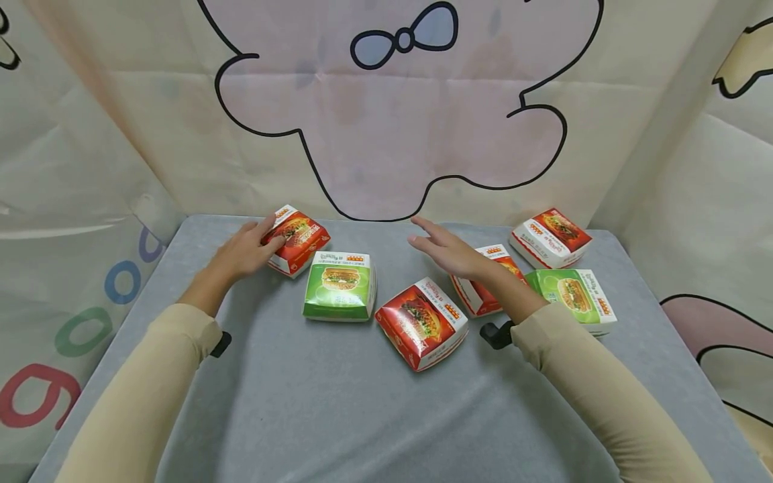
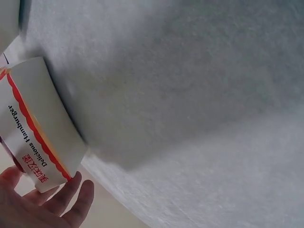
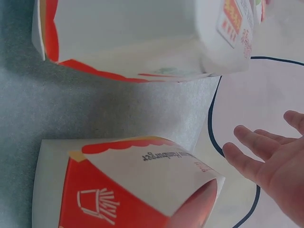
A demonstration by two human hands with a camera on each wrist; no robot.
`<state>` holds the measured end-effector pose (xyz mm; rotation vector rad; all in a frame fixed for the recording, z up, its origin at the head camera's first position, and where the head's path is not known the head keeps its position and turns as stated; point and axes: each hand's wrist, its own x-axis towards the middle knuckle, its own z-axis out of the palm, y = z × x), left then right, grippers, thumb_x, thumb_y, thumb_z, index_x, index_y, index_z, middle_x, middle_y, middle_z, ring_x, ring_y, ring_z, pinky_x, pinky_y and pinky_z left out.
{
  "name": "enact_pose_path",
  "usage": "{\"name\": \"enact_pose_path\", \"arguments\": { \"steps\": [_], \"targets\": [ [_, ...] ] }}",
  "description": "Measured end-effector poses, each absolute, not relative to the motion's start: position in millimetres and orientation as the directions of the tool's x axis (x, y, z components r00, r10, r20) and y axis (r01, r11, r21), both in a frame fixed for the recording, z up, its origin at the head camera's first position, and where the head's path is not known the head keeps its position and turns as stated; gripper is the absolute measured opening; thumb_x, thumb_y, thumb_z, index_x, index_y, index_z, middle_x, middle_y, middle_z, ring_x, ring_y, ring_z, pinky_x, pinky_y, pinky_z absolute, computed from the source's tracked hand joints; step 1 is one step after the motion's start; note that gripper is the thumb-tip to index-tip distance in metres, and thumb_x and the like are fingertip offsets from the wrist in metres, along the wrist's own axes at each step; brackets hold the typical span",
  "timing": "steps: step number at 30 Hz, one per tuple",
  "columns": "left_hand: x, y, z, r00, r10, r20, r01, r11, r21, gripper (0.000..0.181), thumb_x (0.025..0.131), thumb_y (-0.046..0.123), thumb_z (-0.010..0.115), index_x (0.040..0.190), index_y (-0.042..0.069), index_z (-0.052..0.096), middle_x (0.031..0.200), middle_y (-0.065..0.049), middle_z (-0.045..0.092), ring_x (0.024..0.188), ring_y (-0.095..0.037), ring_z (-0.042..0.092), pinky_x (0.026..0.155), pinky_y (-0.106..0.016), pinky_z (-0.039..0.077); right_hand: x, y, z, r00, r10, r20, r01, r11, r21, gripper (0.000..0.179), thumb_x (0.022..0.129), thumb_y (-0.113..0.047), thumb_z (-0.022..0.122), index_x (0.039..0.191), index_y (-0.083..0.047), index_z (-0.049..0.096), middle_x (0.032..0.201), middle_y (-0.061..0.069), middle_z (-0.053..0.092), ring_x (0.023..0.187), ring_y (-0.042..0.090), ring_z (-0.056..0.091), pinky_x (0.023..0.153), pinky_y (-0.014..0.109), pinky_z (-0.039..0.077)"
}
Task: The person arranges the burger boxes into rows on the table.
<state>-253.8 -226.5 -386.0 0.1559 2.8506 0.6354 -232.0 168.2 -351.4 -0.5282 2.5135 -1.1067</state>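
At the far left of the table, my left hand [image 1: 244,249] grips the near-left side of a red hamburger box [image 1: 302,236], thumb on top. In the left wrist view the box's white side [image 2: 56,111] reads "Delicious Hamburger", with the fingers of the left hand [image 2: 45,206] at its lower edge. My right hand [image 1: 449,251] is held out with straight fingers and holds nothing; its forearm partly hides a second red box [image 1: 477,295]. The right wrist view has that hand [image 3: 280,166] beside two hamburger boxes, a nearer red one [image 3: 118,190] and a whitish side above [image 3: 123,33].
A green hamburger box [image 1: 340,285] sits right of the left hand's box. Another red box [image 1: 423,322] lies angled at the middle. Farther right are a red-and-white box [image 1: 551,238] and a green box [image 1: 574,295]. A printed curtain [image 1: 386,134] hangs behind the grey-covered table [image 1: 314,402].
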Motion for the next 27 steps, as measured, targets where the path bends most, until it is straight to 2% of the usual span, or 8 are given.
{"name": "enact_pose_path", "arguments": {
  "steps": [7,14,27],
  "targets": [
    [-256.6,-218.4,-386.5,-0.971,0.193,-0.141,0.111,0.886,0.451,0.067,0.104,0.047,0.040,0.160,0.017,0.020,0.155,-0.033,0.020,0.138,-0.053,0.028,0.107,-0.069,0.026,-230.8,167.4,-350.2,-0.870,-0.467,-0.159,-0.195,0.621,-0.759,0.066,0.106,-0.044,0.037,0.160,-0.012,0.015,0.165,0.012,0.014,0.150,0.034,0.015,0.117,0.057,0.020],
    [-257.2,-211.3,-389.3,-0.973,0.174,-0.151,0.090,0.890,0.446,0.067,0.104,0.051,0.037,0.160,0.020,0.018,0.156,-0.032,0.019,0.139,-0.052,0.027,0.107,-0.069,0.026,-231.8,163.7,-352.2,-0.873,-0.458,-0.169,-0.183,0.628,-0.757,0.066,0.106,-0.045,0.037,0.160,-0.013,0.016,0.165,0.011,0.014,0.150,0.035,0.017,0.116,0.057,0.022],
    [-260.1,-193.8,-388.0,-0.965,0.221,-0.139,0.141,0.888,0.437,0.064,0.105,0.044,0.038,0.160,0.018,0.020,0.156,-0.030,0.024,0.139,-0.048,0.031,0.108,-0.066,0.029,-235.6,164.2,-355.4,-0.872,-0.453,-0.184,-0.164,0.626,-0.763,0.066,0.106,-0.044,0.037,0.160,-0.013,0.016,0.165,0.012,0.013,0.149,0.037,0.018,0.116,0.057,0.023]
  ]
}}
